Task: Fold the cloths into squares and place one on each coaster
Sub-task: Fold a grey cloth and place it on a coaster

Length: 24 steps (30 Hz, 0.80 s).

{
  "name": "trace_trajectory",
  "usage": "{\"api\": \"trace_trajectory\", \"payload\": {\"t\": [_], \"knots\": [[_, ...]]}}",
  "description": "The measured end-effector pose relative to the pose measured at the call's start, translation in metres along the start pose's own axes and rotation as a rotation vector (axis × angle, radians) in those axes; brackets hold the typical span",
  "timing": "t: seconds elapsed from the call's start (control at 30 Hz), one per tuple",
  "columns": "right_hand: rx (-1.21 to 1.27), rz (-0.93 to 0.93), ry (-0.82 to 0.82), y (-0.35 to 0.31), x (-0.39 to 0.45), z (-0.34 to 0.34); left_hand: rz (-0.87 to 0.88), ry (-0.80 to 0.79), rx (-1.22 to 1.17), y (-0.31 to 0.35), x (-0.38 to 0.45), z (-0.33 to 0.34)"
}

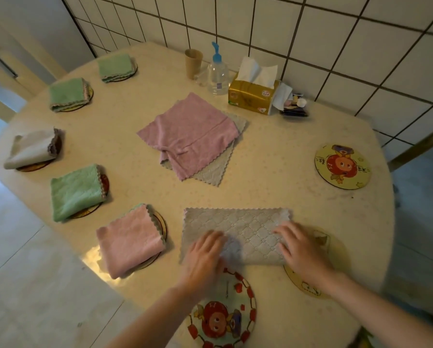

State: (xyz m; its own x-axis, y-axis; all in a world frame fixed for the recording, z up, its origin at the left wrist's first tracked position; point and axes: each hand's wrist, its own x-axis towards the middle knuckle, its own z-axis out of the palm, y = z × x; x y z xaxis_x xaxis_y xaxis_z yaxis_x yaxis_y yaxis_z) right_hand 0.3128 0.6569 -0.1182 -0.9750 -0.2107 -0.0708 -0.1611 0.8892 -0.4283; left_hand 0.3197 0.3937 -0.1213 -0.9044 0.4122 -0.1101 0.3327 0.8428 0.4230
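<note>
The grey cloth [238,232], quilted in a diamond pattern with zigzag edges, lies folded into a long rectangle at the near middle of the table [273,156]. Its near right corner covers part of a coaster [323,247] that the right hand [302,252] and wrist mostly hide, so its print is hard to make out; another coaster [225,320] sits just near of the cloth, under the left forearm. The left hand [204,257] rests on the cloth's near left part, fingers spread and nearly straight, pressing flat. The right hand lies on the cloth's right end, fingers extended and slightly bent (whether they pinch the edge cannot be told). Along the left, 5 folded cloths already sit on coasters, which show only as slivers.
</note>
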Motion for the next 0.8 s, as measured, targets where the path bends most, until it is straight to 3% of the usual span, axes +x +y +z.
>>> {"api": "trace_trajectory", "payload": {"t": [0.03, 0.1, 0.23, 0.4, 0.8], "knots": [[-0.043, -0.098, -0.05, -0.005, -0.014, 0.01, 0.077, -0.112, 0.044, 0.008, -0.007, 0.01], [-0.188, -0.237, -0.163, -0.007, -0.038, 0.025, 0.169, -0.19, 0.164, 0.015, -0.022, 0.029], [-0.365, -0.257, -0.2, 0.001, -0.052, 0.028, -0.008, -0.272, 0.132, 0.01, -0.036, 0.029], [-0.411, -0.317, -0.212, 0.002, -0.049, 0.025, -0.219, -0.233, 0.112, -0.014, -0.057, 0.017], [-0.488, -0.157, -0.361, -0.019, -0.041, 0.033, -0.414, -0.236, 0.085, 0.007, -0.06, 0.014]]}}
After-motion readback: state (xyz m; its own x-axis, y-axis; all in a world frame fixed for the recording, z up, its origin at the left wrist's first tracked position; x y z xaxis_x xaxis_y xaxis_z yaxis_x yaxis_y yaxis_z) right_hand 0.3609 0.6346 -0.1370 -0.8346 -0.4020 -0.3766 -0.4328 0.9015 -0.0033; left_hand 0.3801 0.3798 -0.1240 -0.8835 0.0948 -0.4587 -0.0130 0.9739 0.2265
